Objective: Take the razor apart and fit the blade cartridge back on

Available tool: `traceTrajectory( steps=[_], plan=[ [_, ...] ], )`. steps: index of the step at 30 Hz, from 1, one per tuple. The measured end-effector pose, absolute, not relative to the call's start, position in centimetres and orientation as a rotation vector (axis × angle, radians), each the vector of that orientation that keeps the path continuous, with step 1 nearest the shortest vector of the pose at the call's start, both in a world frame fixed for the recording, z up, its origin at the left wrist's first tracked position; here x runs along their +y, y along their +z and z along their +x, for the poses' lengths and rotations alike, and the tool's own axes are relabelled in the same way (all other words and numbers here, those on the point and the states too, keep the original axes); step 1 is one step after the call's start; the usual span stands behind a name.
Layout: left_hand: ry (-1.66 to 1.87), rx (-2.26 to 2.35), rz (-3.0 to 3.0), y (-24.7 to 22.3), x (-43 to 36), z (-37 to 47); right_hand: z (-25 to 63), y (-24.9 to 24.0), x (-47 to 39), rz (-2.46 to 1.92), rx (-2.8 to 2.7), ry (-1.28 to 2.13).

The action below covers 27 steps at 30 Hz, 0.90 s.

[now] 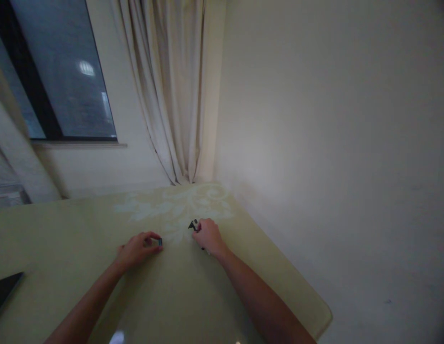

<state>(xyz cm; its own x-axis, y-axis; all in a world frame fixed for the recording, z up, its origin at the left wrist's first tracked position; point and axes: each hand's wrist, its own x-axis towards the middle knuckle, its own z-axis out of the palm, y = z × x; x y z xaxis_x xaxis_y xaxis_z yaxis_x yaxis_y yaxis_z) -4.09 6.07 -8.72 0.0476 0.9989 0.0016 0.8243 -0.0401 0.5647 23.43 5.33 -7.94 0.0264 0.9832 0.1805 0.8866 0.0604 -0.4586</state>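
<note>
Head view: left grip (136, 248) pinches bluish piece (160, 242), right grip (209, 236) holds black object (192, 226).

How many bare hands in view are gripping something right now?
2, both at the pale-yellow patterned tabletop: the left bare hand pinches a small bluish block-like piece; the right bare hand grips a small black irregular piece, partly hidden. No other hands show.

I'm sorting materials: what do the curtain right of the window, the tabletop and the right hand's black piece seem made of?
Curtain: likely matte fabric, hanging in soft folds. Tabletop: smooth, glossy, perhaps plastic-covered, given reflected light. Black piece: possibly plastic; too small to judge finish.
</note>
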Motion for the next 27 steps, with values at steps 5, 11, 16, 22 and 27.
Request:
traceTrajectory(
  steps=[5,11,16,22,27],
  plan=[
    [0.594,1.871,1.847,-8.6,5.1,-7.9,14.4,-7.7,4.9,-1.745,-2.014,0.419],
    [0.634,1.89,1.792,-9.1,3.9,-10.2,9.5,-8.2,4.2,-1.733,-2.012,0.518],
    [0.628,1.896,1.785,-9.3,3.9,-10.8,10.1,-8.5,4.6,-1.639,-2.036,0.549],
    [0.609,1.872,1.815,-9.5,4.4,-11.3,13.3,-8.5,5.4,-1.544,-2.109,0.563],
    [0.573,1.914,1.848,-9.5,5.0,-11.0,13.6,-8.5,5.4,-1.515,-2.155,0.549]
  ],
)
